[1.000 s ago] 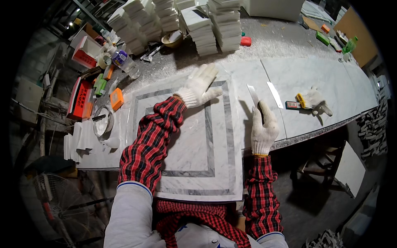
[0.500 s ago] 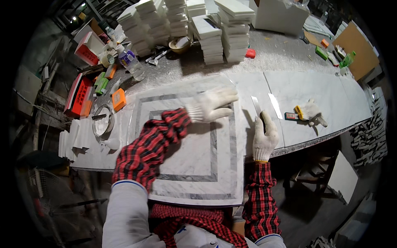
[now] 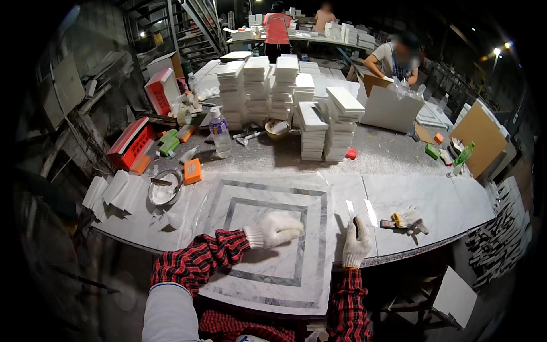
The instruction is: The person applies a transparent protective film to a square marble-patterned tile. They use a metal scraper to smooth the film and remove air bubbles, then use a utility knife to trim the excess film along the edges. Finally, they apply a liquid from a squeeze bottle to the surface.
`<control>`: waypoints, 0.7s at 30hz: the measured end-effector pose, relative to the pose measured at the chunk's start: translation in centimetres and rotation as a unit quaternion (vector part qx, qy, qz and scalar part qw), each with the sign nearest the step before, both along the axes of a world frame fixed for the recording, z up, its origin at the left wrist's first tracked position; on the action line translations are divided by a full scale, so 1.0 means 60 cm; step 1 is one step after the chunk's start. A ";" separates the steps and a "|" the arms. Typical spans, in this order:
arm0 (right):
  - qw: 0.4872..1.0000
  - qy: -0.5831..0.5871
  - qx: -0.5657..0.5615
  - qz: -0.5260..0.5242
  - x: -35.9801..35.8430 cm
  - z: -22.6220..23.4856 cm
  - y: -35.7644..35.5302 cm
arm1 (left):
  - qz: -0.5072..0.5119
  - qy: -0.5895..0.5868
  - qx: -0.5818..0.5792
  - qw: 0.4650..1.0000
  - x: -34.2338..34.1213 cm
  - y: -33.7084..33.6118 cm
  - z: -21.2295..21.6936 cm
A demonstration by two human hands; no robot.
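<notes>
The left grip (image 3: 276,229), in a white knitted glove, is above the marble panel (image 3: 259,269), over the right-hand part of its inner grey band. Its fingers lie together and loosely bent, palm side turned down; whether they touch the surface or cover anything cannot be told. The panel, white and grey-veined with two grey inlaid frames, stretches around and below the left grip, its near edge by the wearer's waist, and lies to the left of the right grip (image 3: 357,246).

The right grip, gloved likewise, is just beside the panel's right edge. Its fingers and thumb point away from the body, nearly closed, and appear to pinch the end of a thin metal blade (image 3: 350,208), which sticks out ahead of the fingertips. A second pale strip (image 3: 371,212) lies ahead and to the right of this grip. Farther right rests a loose glove (image 3: 408,219) with a yellow cuff, beside a small dark box (image 3: 387,224).

Well to the left of the left grip, on the counter (image 3: 250,161), stands a metal bowl (image 3: 164,192) of white paste with a spatula (image 3: 160,182) in it; an orange box (image 3: 192,170) is just beyond. Ahead of both grips rise stacks of white tiles (image 3: 313,132). Ahead and to the left of the left grip stands a clear bottle (image 3: 220,137).
</notes>
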State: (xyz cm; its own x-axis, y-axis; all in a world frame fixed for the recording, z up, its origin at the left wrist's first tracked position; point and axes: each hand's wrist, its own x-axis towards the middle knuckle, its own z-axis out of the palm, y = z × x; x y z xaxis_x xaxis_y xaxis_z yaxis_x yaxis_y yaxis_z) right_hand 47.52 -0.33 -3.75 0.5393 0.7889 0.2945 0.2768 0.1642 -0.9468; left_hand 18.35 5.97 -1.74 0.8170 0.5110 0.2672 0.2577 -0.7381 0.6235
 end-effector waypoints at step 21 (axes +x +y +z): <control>0.962 0.243 -0.103 0.072 -0.049 0.018 -0.253 | 0.535 0.074 0.085 0.838 -0.239 -0.351 -0.021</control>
